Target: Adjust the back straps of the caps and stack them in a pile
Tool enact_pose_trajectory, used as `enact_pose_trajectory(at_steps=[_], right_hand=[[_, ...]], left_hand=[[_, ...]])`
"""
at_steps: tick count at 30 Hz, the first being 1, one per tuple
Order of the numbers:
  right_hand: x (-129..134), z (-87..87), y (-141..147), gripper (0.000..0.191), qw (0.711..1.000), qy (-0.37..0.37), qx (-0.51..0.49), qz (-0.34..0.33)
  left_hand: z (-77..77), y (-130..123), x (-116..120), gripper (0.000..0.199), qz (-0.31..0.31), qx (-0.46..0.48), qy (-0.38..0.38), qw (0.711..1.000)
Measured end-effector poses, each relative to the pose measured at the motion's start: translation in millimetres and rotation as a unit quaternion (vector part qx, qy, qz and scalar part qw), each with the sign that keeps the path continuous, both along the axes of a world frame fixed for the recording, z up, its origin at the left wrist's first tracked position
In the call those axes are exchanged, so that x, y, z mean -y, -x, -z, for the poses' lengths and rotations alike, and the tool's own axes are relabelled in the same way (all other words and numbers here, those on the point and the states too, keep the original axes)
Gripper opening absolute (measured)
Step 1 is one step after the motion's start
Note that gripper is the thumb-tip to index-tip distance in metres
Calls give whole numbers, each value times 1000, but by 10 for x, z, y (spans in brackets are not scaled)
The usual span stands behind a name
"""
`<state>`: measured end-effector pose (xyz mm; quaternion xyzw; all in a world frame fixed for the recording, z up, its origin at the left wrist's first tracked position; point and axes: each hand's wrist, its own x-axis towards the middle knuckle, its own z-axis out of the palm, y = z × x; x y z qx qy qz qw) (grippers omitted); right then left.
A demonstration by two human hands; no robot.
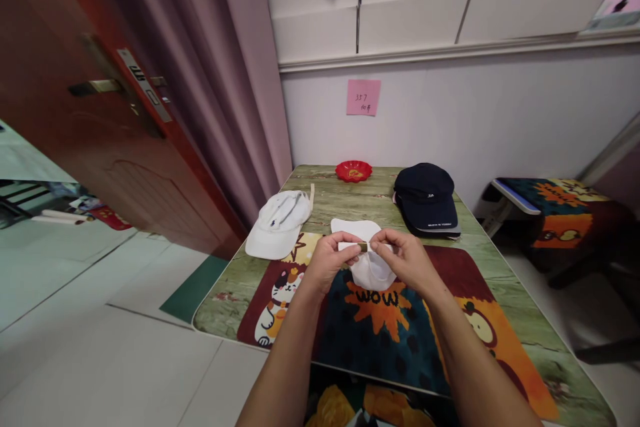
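Note:
A white baseball cap is held over the mat at the middle of the table, its brim pointing away from me. My left hand pinches the cap's back strap near a small brass-coloured buckle. From the other side, my right hand grips the strap close to the same buckle. Fingertips partly hide the strap's ends. To the left lies another white cap with a small dark logo and its strap end sticking up. A stack of dark navy caps sits at the right.
A red scalloped dish stands at the table's far edge. The colourful mat covers the near part of the wood-patterned table. A pink note is on the wall. A brown door and curtain are at left.

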<state>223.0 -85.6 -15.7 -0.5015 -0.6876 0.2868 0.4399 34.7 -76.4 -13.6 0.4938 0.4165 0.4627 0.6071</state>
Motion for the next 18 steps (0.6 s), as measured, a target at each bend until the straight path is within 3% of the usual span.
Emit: enact_pose_trajectory(at_steps=[6, 8, 11, 13, 15, 18], right_hand=[[-6, -5, 19, 25, 999, 8, 36, -2], [-13, -17, 25, 24, 999, 12, 43, 3], [-29, -32, 45, 24, 998, 16, 55, 19], [-39, -36, 55, 23, 998, 14, 52, 14], [-45, -30, 42, 24, 999, 14, 36, -3], [-56, 0, -45, 29, 1000, 15, 7, -20]], left_hand=[[-22, 28, -32, 30, 21, -25, -32, 999], [-88, 66, -67, 27, -14, -68, -97, 993], [-219, 136, -150, 38, -51, -170, -224, 958], [-279, 172, -215, 37, 28, -222, -242, 944], [-295, 197, -275, 25, 123, -236, -211, 941], [-260, 234, -342, 19, 170, -205, -169, 949]])
